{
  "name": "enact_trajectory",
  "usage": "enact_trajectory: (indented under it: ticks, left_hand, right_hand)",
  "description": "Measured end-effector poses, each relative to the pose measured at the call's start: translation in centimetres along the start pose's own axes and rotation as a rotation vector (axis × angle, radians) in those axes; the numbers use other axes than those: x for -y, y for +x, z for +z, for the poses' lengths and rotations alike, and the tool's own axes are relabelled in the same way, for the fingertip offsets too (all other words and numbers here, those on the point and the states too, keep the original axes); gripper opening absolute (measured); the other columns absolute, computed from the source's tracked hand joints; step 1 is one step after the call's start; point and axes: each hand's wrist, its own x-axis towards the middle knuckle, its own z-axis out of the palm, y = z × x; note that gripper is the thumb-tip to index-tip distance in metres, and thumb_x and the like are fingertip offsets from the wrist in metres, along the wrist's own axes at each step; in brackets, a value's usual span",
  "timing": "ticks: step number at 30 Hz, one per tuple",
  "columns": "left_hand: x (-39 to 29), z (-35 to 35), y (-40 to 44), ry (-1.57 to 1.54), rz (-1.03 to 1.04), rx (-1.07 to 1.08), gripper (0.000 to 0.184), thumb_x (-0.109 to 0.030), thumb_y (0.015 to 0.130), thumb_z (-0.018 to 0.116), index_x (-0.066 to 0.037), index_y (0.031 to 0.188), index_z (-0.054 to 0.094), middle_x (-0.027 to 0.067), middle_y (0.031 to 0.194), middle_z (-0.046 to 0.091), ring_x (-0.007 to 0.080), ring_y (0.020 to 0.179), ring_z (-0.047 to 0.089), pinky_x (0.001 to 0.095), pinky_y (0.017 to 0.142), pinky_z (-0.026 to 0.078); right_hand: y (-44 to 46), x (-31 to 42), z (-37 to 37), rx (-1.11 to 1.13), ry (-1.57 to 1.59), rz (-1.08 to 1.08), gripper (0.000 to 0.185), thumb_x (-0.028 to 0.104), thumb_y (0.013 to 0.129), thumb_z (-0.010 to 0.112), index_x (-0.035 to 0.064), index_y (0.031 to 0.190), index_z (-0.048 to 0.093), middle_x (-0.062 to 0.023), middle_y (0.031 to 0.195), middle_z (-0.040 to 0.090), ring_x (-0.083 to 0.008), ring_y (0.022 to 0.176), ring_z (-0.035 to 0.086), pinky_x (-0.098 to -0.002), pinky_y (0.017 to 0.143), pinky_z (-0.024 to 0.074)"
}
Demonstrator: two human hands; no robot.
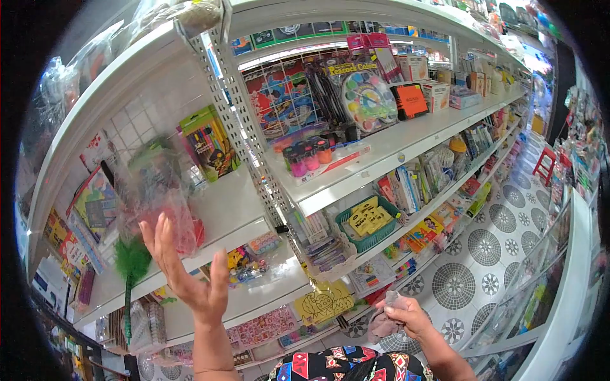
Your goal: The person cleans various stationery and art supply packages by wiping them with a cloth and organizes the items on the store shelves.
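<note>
My left hand [190, 276] is raised in front of the left shelf, fingers spread, with nothing in it. Just behind its fingertips is a clear plastic bag [168, 209] with reddish contents; whether the fingers touch it I cannot tell. Beside it, a green feather duster [131, 260] hangs with its handle over the shelf edge. Low on the right, my right hand [410, 317] is closed around a crumpled greyish-mauve cloth [386, 322], held near my patterned top. A box of coloured pens [211, 143] leans against the back grid of the left shelf.
A perforated metal upright [244, 127] divides the shelves. On the right shelf are small paint bottles [306, 157] and a Peacock Colors paint set [368, 101]. A green basket [368, 223] holds yellow note pads. The patterned tile floor [454, 286] and a glass-sided counter [540, 317] are further right.
</note>
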Motion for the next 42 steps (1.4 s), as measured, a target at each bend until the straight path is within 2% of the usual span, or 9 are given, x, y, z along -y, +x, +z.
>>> enact_trajectory:
  ticks: [7, 16, 20, 22, 26, 35, 38, 41, 42]
  left_hand:
    - [1.1, -1.0, -1.0, -0.032, 0.044, 0.008, 0.077, -0.032, 0.07, 0.077, -0.004, 0.133, 0.044, 0.0145, 0.135, 0.047, 0.0402, 0.137, 0.025, 0.0547, 0.111, 0.016]
    - [10.2, -5.6, -0.1, 0.369, -0.111, 0.639, 0.106, -0.039, 0.051, 0.085, -0.011, 0.141, 0.036, 0.0138, 0.146, 0.035, 0.0391, 0.139, 0.02, 0.0574, 0.112, 0.01]
    - [13.3, -5.3, 0.6, 0.129, -0.224, 0.731, 0.113, -0.038, 0.045, 0.087, -0.018, 0.143, 0.034, 0.0121, 0.147, 0.033, 0.0349, 0.138, 0.024, 0.0567, 0.111, 0.013]
    - [14.4, -5.2, 0.9, 0.143, -0.227, 0.787, 0.114, -0.039, 0.045, 0.087, -0.019, 0.143, 0.033, 0.0117, 0.147, 0.035, 0.0338, 0.137, 0.028, 0.0562, 0.111, 0.015]
    - [14.8, -5.2, 2.5, 0.25, -0.199, 0.957, 0.111, -0.045, 0.044, 0.085, -0.018, 0.141, 0.038, 0.0113, 0.145, 0.038, 0.034, 0.134, 0.031, 0.056, 0.11, 0.017]
    - [15.9, -3.4, 5.3, 0.412, 0.095, 0.966, 0.102, -0.048, 0.039, 0.085, -0.016, 0.13, 0.051, 0.0131, 0.14, 0.042, 0.0364, 0.134, 0.029, 0.059, 0.111, 0.013]
    - [18.4, -1.8, 5.6, 0.197, 0.114, 1.108, 0.095, -0.041, 0.044, 0.085, -0.013, 0.128, 0.052, 0.0152, 0.136, 0.045, 0.0358, 0.132, 0.034, 0.0531, 0.111, 0.021]
    - [17.6, -1.0, 6.3, -0.041, -0.197, 1.222, 0.091, -0.033, 0.05, 0.083, -0.013, 0.131, 0.049, 0.0163, 0.135, 0.046, 0.0353, 0.126, 0.042, 0.043, 0.108, 0.031]
    - [17.2, -0.8, 6.4, -0.04, -0.139, 1.229, 0.089, -0.031, 0.051, 0.083, -0.012, 0.131, 0.049, 0.0165, 0.134, 0.047, 0.0353, 0.124, 0.044, 0.041, 0.107, 0.033]
  right_hand:
    - [1.0, -0.5, 1.1, -0.052, -0.031, -0.042, 0.029, 0.014, 0.081, 0.069, -0.0007, 0.105, 0.064, -0.0013, 0.087, 0.064, -0.0088, 0.075, 0.059, -0.0213, 0.069, 0.0454]
    - [2.9, 0.3, 4.4, -0.019, -0.01, 0.022, 0.031, 0.009, 0.079, 0.066, -0.0054, 0.105, 0.061, -0.0084, 0.083, 0.067, -0.0148, 0.072, 0.065, -0.0245, 0.069, 0.0516]
    - [5.1, -0.9, 6.7, 0.045, -0.053, 0.089, 0.034, 0.01, 0.079, 0.068, -0.0063, 0.107, 0.059, -0.0083, 0.081, 0.066, -0.0151, 0.07, 0.064, -0.0261, 0.071, 0.0524]
    - [5.7, -1.0, 8.9, 0.062, -0.085, 0.12, 0.033, 0.012, 0.08, 0.068, -0.007, 0.106, 0.059, -0.0044, 0.074, 0.062, -0.0116, 0.063, 0.059, -0.025, 0.071, 0.0521]
    - [6.4, -2.1, 9.9, 0.137, -0.101, 0.169, 0.031, 0.009, 0.081, 0.067, -0.0066, 0.107, 0.059, -0.0069, 0.082, 0.065, -0.013, 0.071, 0.063, -0.0254, 0.071, 0.0517]
    - [5.9, -2.2, 8.2, 0.135, -0.059, 0.166, 0.028, 0.009, 0.083, 0.068, -0.0019, 0.108, 0.062, -0.0055, 0.087, 0.066, -0.0135, 0.079, 0.064, -0.0267, 0.074, 0.0505]
    - [5.9, -2.2, 6.9, 0.149, -0.03, 0.158, 0.027, 0.008, 0.083, 0.068, -0.0019, 0.108, 0.062, -0.0052, 0.088, 0.066, -0.013, 0.079, 0.064, -0.026, 0.074, 0.0505]
    - [5.7, -2.0, 4.9, 0.136, -0.051, 0.134, 0.027, 0.007, 0.082, 0.068, -0.0019, 0.107, 0.062, -0.0051, 0.089, 0.066, -0.0127, 0.079, 0.064, -0.025, 0.074, 0.0503]
    - [5.7, -1.9, 4.4, 0.13, -0.06, 0.126, 0.026, 0.007, 0.082, 0.068, -0.0019, 0.107, 0.063, -0.005, 0.089, 0.066, -0.0126, 0.079, 0.064, -0.0246, 0.074, 0.0502]
